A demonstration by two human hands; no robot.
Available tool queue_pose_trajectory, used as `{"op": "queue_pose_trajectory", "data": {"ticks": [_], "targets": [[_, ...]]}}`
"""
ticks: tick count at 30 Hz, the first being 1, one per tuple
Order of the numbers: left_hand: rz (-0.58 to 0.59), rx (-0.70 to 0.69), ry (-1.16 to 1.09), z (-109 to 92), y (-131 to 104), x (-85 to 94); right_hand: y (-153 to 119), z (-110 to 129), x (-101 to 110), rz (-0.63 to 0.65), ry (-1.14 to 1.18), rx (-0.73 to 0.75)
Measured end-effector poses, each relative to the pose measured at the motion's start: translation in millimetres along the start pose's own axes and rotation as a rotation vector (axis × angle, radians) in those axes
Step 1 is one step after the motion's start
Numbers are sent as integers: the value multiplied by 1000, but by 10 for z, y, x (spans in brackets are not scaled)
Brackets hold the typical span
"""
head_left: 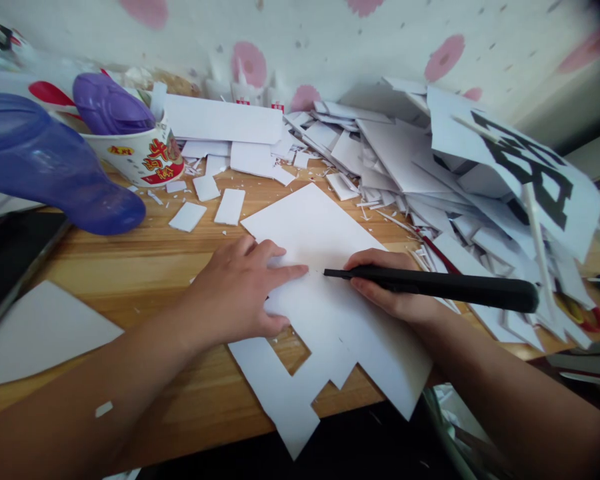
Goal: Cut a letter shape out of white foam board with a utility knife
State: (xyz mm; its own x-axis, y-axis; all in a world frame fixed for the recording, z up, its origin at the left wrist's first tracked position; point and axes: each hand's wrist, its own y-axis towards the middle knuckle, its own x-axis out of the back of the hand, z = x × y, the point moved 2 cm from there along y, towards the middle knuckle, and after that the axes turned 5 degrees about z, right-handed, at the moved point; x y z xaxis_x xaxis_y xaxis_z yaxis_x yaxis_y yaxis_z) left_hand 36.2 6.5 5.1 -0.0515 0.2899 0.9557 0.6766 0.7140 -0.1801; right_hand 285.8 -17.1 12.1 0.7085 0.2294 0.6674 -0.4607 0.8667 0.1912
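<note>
A white sheet (325,227) with angular cut-outs lies on the wooden table, its lower corners reaching past the front edge. My left hand (245,287) rests on the sheet's left side with fingers spread, the index finger pointing right. In my right hand (393,283) is a black pen-like tool (445,287), gripped between thumb and fingers. Its narrow dark tip touches or hovers just above the sheet, a little right of my left index fingertip. Small dark marks show on the sheet between them.
Paper scraps and folded pieces (395,160) pile up at the back right, near scissors (593,320). A paper cup (140,157) and a blue translucent object (55,167) stand at the left. The table's front edge (220,443) is close.
</note>
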Motion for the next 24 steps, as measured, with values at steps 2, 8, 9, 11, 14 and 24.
{"op": "queue_pose_trajectory", "data": {"ticks": [2,8,9,11,14,24], "targets": [[0,2,-1,3,0,-1,-12,-1,14,2,-12,-1],[25,19,-4,-2,7,16,-130,-86,46,-23,5,-60],[27,20,-1,-5,9,19,-146,-98,49,-25,16,-60],[22,17,4,-10,12,22,-164,-112,55,-25,39,-47],[6,14,11,-9,10,16,-164,-115,52,-19,59,-37],[1,7,21,3,-13,-6,-195,-283,84,-561,676,-288]]}}
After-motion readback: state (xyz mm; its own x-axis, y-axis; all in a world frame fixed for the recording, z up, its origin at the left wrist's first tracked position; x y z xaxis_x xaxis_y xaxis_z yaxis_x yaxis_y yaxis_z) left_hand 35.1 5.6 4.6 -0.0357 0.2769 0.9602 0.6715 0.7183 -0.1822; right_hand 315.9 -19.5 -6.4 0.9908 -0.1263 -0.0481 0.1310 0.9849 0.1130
